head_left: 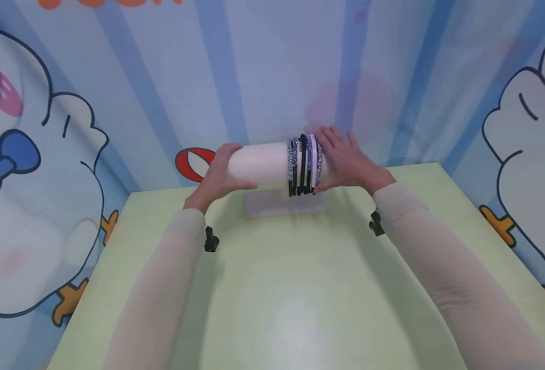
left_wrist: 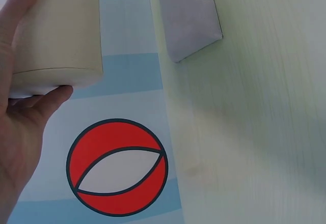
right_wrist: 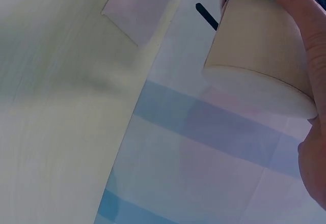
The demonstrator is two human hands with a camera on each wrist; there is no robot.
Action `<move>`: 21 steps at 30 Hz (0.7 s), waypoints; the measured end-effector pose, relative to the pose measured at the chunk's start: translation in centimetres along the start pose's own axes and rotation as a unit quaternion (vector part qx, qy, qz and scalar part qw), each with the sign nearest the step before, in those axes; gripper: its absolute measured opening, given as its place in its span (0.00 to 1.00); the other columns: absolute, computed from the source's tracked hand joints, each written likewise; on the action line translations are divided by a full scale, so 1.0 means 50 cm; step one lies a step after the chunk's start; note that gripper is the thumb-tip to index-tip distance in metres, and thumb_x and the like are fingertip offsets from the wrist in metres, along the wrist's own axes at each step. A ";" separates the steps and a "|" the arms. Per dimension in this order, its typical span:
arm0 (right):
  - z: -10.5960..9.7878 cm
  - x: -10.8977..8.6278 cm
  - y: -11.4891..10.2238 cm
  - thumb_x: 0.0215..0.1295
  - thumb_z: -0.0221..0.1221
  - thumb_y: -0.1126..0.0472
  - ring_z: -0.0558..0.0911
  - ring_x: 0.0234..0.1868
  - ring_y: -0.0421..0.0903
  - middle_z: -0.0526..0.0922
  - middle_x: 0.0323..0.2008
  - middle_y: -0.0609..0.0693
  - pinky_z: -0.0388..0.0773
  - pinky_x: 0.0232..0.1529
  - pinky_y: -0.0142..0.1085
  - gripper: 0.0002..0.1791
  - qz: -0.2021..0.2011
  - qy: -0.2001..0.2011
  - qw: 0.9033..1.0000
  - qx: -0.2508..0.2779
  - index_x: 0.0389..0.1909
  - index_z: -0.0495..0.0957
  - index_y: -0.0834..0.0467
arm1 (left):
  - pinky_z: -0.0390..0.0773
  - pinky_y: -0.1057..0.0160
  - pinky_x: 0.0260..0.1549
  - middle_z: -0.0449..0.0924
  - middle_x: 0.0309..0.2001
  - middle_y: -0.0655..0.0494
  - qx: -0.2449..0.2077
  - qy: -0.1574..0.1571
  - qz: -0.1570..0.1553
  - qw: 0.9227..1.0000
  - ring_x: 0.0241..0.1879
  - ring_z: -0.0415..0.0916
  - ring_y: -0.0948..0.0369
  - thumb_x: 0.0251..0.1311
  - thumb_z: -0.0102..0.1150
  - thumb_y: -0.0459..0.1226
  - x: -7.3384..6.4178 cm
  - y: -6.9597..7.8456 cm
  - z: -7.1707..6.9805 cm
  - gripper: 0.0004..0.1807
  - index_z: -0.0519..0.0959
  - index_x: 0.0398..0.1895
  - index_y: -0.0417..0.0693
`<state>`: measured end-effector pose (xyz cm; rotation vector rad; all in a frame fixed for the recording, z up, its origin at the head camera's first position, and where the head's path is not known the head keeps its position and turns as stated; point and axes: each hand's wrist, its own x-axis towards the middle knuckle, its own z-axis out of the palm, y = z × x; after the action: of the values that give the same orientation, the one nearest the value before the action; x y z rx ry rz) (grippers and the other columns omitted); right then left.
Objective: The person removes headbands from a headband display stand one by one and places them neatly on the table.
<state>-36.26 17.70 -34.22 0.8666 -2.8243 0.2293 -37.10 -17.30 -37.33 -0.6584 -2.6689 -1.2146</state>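
The fingers of the left hand (head_left: 217, 177) bend round the left end of a white roll (head_left: 260, 160), the thumb lying along the near side. In the left wrist view, a fingertip rests at the roll's flat end and another digit lies along its curved side. The right hand (head_left: 346, 162) grips the opposite end, its fingers spread and pointing up and to the far side, its thumb low on the near side. The fingers of both hands are parted just by the thickness of the roll, which sits sideways between them.

A row of bands (head_left: 305, 164), some black, some glittery and some pale lilac, hangs round the roll near its right end, right next to the right hand's fingers and thumb. A dark tip sticks out past the roll's side in the right wrist view.

Below the roll a pale lilac slab (head_left: 283, 204) lies on the table (head_left: 281, 288) near its far edge; with the shadow there, I can't be sure whether anything joins the two. Light sleeves (head_left: 452, 275) cover both arms, with a small black piece by each wrist. Beyond the table hangs a blue striped backdrop (head_left: 277, 67), with a red and white ball (left_wrist: 117, 168) printed just left of the left hand and big white cartoon figures at both sides.
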 end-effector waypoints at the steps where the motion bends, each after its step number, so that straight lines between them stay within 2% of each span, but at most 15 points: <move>1: -0.001 -0.002 0.000 0.37 0.76 0.30 0.39 0.78 0.63 0.42 0.78 0.64 0.31 0.71 0.64 0.79 -0.002 0.001 1.000 -0.004 0.80 0.36 0.59 | 0.74 0.42 0.54 0.60 0.69 0.56 0.002 -0.001 0.000 1.000 0.63 0.62 0.54 0.42 0.82 0.51 0.000 0.001 0.001 0.54 0.61 0.73 0.55; 7: -0.007 0.000 -0.009 0.38 0.74 0.28 0.38 0.78 0.63 0.42 0.78 0.65 0.34 0.71 0.65 0.79 -0.010 0.000 1.000 -0.027 0.79 0.38 0.61 | 0.75 0.43 0.53 0.60 0.68 0.55 -0.012 -0.007 -0.017 1.000 0.63 0.62 0.53 0.43 0.82 0.49 -0.001 0.010 0.003 0.54 0.59 0.73 0.54; 15: -0.021 0.005 -0.020 0.37 0.75 0.29 0.37 0.78 0.62 0.44 0.78 0.65 0.30 0.71 0.64 0.80 0.007 -0.040 0.998 -0.047 0.78 0.39 0.67 | 0.75 0.43 0.54 0.59 0.69 0.55 -0.021 -0.015 -0.035 0.999 0.63 0.62 0.53 0.43 0.82 0.49 0.003 0.014 0.004 0.56 0.57 0.74 0.54; 21: -0.019 0.009 -0.026 0.37 0.76 0.31 0.37 0.78 0.62 0.44 0.78 0.65 0.28 0.71 0.63 0.79 0.016 -0.048 0.998 -0.049 0.78 0.39 0.67 | 0.75 0.43 0.54 0.59 0.69 0.54 -0.013 -0.016 -0.037 0.999 0.63 0.62 0.52 0.43 0.82 0.48 0.001 0.010 0.003 0.56 0.57 0.74 0.53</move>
<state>-35.77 16.56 -33.06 0.8342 -2.9105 0.0534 -36.94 -16.88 -37.07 -0.5920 -2.7310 -1.2705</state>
